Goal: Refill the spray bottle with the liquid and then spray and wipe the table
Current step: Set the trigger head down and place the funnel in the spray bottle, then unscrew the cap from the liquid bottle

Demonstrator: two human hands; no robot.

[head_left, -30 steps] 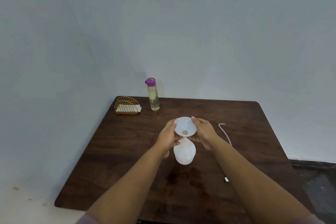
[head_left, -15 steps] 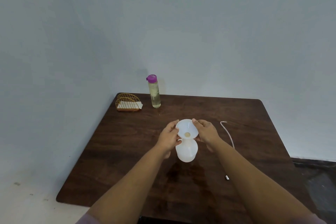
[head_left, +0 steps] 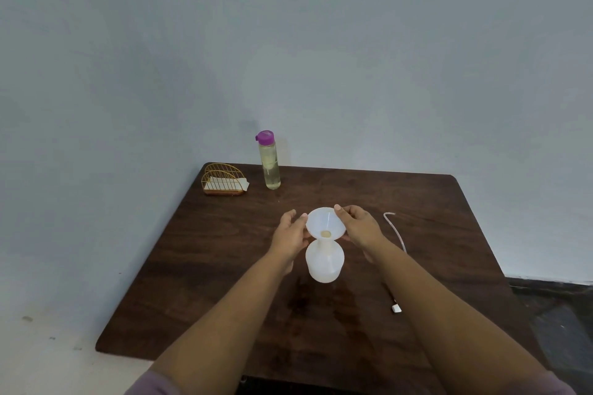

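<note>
Left hand point(head_left: 288, 234) now loosened, fingers spread beside funnel point(head_left: 325, 224); right hand point(head_left: 359, 226) pinches funnel rim, seated in bottle point(head_left: 324, 263) on table point(head_left: 224, 266).

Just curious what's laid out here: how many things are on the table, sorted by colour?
White or translucent: 3, funnel, spray bottle, tube
Purple-capped: 1, liquid bottle
Gold: 1, wire holder
Total: 5
</note>
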